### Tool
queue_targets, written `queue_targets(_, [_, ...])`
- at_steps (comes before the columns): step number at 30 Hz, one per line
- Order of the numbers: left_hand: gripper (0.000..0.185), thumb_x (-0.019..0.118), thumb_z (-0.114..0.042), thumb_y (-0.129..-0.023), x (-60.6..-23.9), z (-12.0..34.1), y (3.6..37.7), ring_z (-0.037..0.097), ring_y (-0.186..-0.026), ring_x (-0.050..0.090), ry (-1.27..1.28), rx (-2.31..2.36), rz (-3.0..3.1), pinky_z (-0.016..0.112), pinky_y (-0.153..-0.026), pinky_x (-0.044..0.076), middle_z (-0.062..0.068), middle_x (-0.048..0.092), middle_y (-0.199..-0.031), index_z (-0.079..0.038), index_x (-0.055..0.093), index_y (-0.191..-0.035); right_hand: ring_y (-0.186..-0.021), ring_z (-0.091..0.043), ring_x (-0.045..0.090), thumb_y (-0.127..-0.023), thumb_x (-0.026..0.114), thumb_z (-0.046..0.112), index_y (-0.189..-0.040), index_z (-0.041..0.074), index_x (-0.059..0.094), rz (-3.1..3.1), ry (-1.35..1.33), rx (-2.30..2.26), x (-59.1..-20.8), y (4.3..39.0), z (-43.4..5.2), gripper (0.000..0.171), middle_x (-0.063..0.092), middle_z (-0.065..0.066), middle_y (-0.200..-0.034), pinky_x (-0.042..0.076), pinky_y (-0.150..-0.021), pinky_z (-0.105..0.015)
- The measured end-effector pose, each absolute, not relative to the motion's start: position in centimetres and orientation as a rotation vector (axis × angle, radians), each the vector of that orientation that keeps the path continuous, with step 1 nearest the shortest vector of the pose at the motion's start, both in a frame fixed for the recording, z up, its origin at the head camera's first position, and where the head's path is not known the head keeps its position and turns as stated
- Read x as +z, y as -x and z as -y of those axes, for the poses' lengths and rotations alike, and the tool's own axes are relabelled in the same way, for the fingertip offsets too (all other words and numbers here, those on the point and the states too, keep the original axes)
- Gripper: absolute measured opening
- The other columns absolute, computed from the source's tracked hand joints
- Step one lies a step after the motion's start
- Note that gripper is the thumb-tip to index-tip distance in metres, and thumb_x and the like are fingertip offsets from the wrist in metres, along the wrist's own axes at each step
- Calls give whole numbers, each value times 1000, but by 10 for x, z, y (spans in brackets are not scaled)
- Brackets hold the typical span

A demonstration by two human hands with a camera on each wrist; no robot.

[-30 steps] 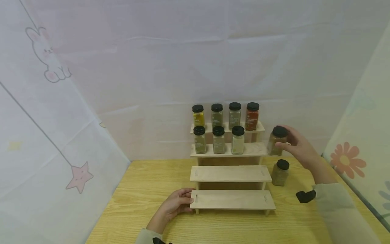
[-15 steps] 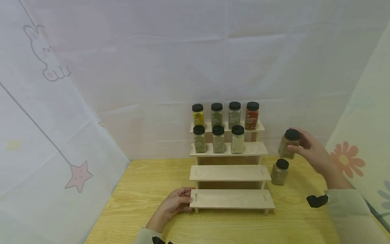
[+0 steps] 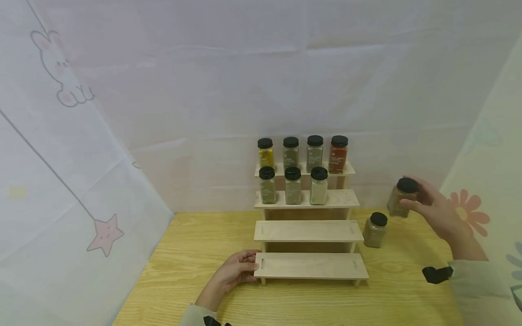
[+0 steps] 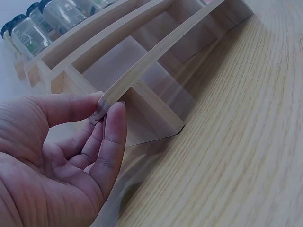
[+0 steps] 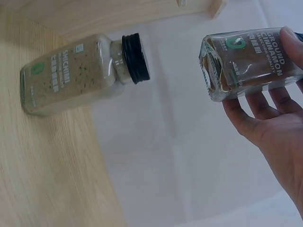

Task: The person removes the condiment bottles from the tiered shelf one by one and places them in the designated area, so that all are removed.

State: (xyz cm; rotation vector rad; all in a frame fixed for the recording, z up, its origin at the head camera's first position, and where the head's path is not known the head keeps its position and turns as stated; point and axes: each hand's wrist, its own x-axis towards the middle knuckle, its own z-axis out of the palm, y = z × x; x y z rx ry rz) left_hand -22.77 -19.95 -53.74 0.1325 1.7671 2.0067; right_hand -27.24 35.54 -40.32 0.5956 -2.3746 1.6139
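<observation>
A wooden four-step spice rack (image 3: 308, 231) stands on the table; its two upper steps carry several black-lidded jars (image 3: 315, 153). My left hand (image 3: 236, 271) holds the left end of the lowest step (image 4: 142, 71), thumb on top and fingers (image 4: 111, 137) under the edge. My right hand (image 3: 434, 210) holds a brown spice jar (image 3: 401, 197) in the air, right of the rack; its label (image 5: 258, 52) reads ground cinnamon. Another jar (image 3: 374, 230) of greenish spice (image 5: 71, 75) stands on the table beside the rack's right end.
The wooden table (image 3: 195, 253) is ringed by a white cloth backdrop (image 3: 204, 90) with a rabbit and star print at left and a flower print (image 3: 466, 213) at right. The rack's two lower steps are bare.
My right hand has carried the brown jar rightward and a little down, away from the rack's second step. The left hand stays on the lowest step.
</observation>
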Motion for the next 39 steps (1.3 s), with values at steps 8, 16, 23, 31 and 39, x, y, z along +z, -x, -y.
queue_targets(8, [64,67,-4,-94,-537,200,227,19,-92,69,-132,2007,-1761,27,-70,61,10,63,-113,10,38,-148,-116,12,52,-100,59,-1,-160,19,30,2439,-593,1552,-412,270,-370,69,50,19,-134,45,-86,-6])
queue_targets(16, [62,68,-3,-93,-538,200,227,20,-92,69,-127,2010,-1766,28,-70,61,11,62,-115,10,40,-147,-113,13,54,-100,61,3,-158,13,31,2480,-506,1490,-423,269,-379,66,53,23,-129,46,-84,-6])
queue_targets(23, [64,68,-4,-93,-537,200,226,19,-90,69,-122,2007,-1767,27,-70,61,10,62,-112,9,38,-149,-113,10,57,-100,59,0,-159,13,29,2467,-536,1564,-436,270,-386,67,57,21,-128,49,-84,-9])
queue_targets(31, [65,68,-3,-94,-537,200,226,19,-91,69,-125,2013,-1764,28,-70,61,10,62,-113,10,37,-149,-114,16,53,-102,60,5,-160,15,28,2510,-551,1548,-446,273,-391,68,53,26,-131,46,-83,-7])
queue_targets(39, [66,68,-4,-93,-537,199,226,18,-91,69,-122,2015,-1760,28,-71,61,10,62,-112,11,36,-149,-111,20,50,-102,63,15,-160,18,29,2569,-492,1439,-453,273,-391,68,50,30,-130,44,-81,-5])
